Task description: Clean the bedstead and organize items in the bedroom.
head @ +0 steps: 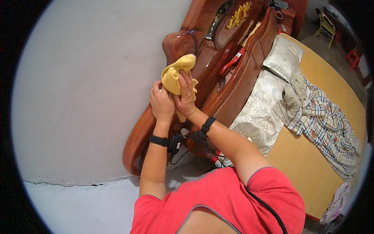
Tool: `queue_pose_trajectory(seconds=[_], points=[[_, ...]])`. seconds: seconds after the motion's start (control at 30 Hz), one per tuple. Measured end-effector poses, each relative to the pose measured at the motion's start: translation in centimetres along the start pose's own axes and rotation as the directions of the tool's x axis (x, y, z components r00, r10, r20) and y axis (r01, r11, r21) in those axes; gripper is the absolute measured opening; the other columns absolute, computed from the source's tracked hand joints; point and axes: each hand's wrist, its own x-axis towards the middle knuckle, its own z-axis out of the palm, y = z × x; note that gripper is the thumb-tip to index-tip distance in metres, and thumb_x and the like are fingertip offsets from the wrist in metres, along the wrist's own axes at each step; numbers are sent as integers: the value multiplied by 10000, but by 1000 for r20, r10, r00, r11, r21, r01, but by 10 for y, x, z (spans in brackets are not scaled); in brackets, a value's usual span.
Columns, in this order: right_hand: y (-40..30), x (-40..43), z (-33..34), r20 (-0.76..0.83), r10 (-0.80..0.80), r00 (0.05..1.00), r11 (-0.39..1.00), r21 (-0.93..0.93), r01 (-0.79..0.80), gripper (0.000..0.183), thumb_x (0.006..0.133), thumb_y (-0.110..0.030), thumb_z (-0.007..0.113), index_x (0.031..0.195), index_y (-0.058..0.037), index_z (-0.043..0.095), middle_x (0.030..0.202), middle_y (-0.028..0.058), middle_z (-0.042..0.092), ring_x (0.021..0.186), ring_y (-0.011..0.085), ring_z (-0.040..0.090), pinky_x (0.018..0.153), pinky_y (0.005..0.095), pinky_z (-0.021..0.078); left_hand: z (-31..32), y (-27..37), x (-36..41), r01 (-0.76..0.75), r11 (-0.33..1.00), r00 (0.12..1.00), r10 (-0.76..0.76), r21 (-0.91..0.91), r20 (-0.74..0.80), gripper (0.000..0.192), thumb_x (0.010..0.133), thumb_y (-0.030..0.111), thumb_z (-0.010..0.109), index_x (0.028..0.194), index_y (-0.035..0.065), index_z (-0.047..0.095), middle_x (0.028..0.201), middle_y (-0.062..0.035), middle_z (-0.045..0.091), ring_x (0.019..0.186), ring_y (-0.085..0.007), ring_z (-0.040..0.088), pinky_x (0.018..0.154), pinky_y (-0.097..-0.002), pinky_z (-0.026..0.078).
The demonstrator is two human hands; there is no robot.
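Note:
A bunched yellow cloth [172, 77] is in my right hand [186, 95], whose fingers press into its folds. Close beside it on the left, my left hand [162, 102] has its fingers curled at the cloth's lower edge; whether it grips the cloth is hard to tell. Both hands are above the reddish-brown carved wooden headboard [178, 44], near its rounded scroll. Part of the cloth hangs below my right palm. Black straps with small devices are around both wrists.
A pale wall [87, 87] stands close on the left. Right of the headboard lies a bed board [295, 158] with a shiny patterned pillow [285, 57] and a crumpled plaid cloth [330, 125]. A red-handled object [232, 63] rests in the headboard's recess. Dark cables [216, 154] hang below my forearms.

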Motion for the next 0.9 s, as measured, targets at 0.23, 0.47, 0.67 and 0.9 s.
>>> queue_pose_trajectory(seconds=[0.23,0.47,0.67,0.9], points=[[18,63,-10,-53,-206,977,976,-81,201,418,840,-114,556,1251,-116,483,1219,136,474,1273,411,366,1045,551,279,-1,8,-2,30,997,999,-33,77,31,391,808,36,570,1197,71,575,1092,-117,520,999,-327,523,865,-408,447],[16,63,8,-229,-37,973,997,51,50,384,884,-106,530,1260,-74,462,1263,160,457,1259,390,393,1045,497,301,1,3,0,15,996,1000,-17,83,22,423,821,21,527,1237,94,555,1123,-111,511,1022,-315,508,874,-408,429],[15,24,5,-78,-68,995,998,11,69,456,924,-132,485,1347,-38,343,1337,205,402,1317,397,325,1079,431,260,2,5,2,17,998,1000,-18,63,15,377,836,9,515,1204,70,570,1120,-122,521,1018,-320,517,865,-410,438],[55,108,5,-300,185,936,982,102,-162,497,890,-95,524,1340,0,335,1324,225,407,1253,411,382,1071,442,273,3,4,1,-16,989,1000,16,144,2,418,822,-24,508,1226,70,562,1108,-139,519,1025,-317,531,854,-402,455]])
